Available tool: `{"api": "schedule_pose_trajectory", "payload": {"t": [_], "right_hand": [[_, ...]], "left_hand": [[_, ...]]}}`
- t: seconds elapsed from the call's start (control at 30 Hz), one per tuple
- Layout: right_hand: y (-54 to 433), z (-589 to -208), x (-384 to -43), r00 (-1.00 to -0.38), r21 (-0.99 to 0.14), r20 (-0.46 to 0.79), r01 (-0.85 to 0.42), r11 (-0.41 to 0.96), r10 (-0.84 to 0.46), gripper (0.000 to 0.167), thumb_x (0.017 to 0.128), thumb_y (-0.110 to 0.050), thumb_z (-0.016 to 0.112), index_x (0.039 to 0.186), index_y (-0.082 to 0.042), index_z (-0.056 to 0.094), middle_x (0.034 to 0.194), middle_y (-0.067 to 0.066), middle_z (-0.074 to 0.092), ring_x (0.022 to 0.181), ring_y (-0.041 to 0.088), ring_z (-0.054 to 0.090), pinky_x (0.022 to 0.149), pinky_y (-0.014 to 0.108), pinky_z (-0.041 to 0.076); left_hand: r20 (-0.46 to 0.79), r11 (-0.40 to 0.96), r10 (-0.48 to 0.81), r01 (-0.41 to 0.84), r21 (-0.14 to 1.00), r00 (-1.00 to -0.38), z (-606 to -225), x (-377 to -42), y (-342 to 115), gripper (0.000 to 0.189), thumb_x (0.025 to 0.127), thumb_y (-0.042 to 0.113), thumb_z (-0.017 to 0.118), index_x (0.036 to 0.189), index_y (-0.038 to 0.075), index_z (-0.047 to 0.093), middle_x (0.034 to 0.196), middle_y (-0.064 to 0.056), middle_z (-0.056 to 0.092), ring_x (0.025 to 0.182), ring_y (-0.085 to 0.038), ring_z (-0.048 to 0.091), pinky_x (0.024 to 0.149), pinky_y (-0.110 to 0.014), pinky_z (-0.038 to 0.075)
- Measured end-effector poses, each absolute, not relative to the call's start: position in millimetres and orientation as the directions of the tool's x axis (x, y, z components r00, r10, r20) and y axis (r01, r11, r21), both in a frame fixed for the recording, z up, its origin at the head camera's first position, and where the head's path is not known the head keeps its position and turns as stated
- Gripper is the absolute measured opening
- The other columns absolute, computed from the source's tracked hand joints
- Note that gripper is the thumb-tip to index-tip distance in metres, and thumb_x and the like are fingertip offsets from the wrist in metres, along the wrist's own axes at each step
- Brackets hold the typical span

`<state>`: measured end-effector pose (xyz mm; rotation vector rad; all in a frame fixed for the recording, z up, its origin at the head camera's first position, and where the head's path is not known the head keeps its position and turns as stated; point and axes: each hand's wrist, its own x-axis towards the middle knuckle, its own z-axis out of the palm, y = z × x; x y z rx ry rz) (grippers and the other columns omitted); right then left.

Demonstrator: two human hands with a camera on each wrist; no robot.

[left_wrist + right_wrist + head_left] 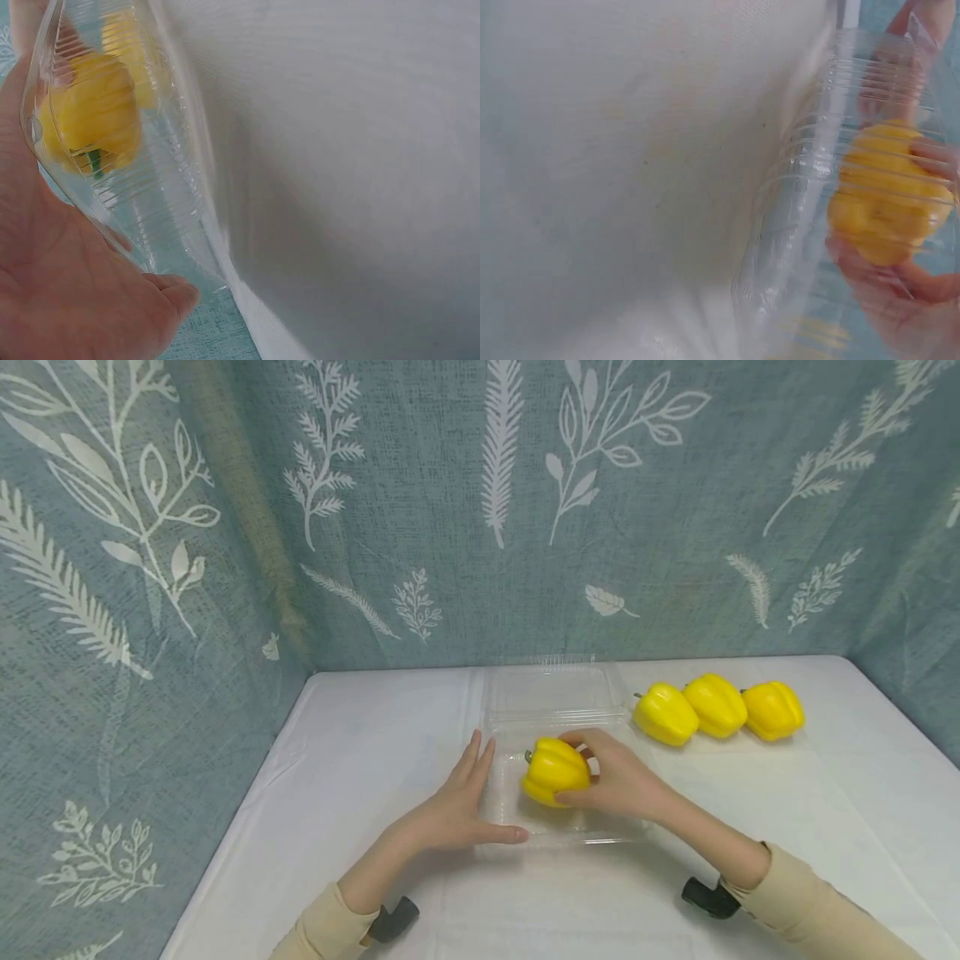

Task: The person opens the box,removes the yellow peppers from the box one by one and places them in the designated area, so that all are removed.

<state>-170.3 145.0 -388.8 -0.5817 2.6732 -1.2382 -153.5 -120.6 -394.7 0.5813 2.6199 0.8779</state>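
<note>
A clear plastic clamshell container [558, 827] sits on the white table, its lid [555, 689] folded back toward the curtain. My right hand [618, 781] grips a yellow bell pepper [553, 771] between thumb and fingers, inside the base, with its green stem pointing left. Through the ribbed wall in the right wrist view the pepper [885, 195] shows between the fingers; whether it touches the bottom I cannot tell. At the container's left side, my left hand [453, 814] rests against the rim with straight fingers, thumb along the front edge. The left wrist view shows that hand [67, 262] beside the wall.
Three more yellow bell peppers, left [666, 714], middle [716, 706] and right [774, 710], lie in a row at the back right of the table [375, 752]. A blue-green leaf-patterned curtain [435, 510] stands behind the table and along its sides.
</note>
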Motion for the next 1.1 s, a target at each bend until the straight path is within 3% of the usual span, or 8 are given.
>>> {"api": "schedule_pose_trajectory", "payload": {"t": [0.73,1.1], "right_hand": [[199,-363,-152,-0.942,-0.774,0.157,-0.304,0.556,-0.297,0.077,0.074,-0.036,0.087,0.136,-0.013,0.049,0.135,0.007,0.052,0.116,0.031,0.054,0.082,0.035,0.057],[227,-353,-145,-0.975,-0.767,0.097,-0.201,0.609,-0.2,0.08,0.078,-0.038,0.083,0.14,-0.006,0.045,0.141,0.012,0.048,0.121,0.036,0.05,0.084,0.041,0.056]], "left_hand": [[-0.165,0.717,0.481,0.278,0.639,-0.861,-392,-154,-121,0.129,0.071,0.064,0.077,0.157,0.012,-0.004,0.16,-0.011,-0.02,0.147,-0.036,-0.005,0.114,-0.058,0.017],[-0.157,0.703,0.491,0.284,0.652,-0.857,-391,-155,-121,0.128,0.072,0.063,0.076,0.157,0.011,-0.005,0.16,-0.015,-0.02,0.146,-0.038,-0.006,0.113,-0.061,0.017]]}}
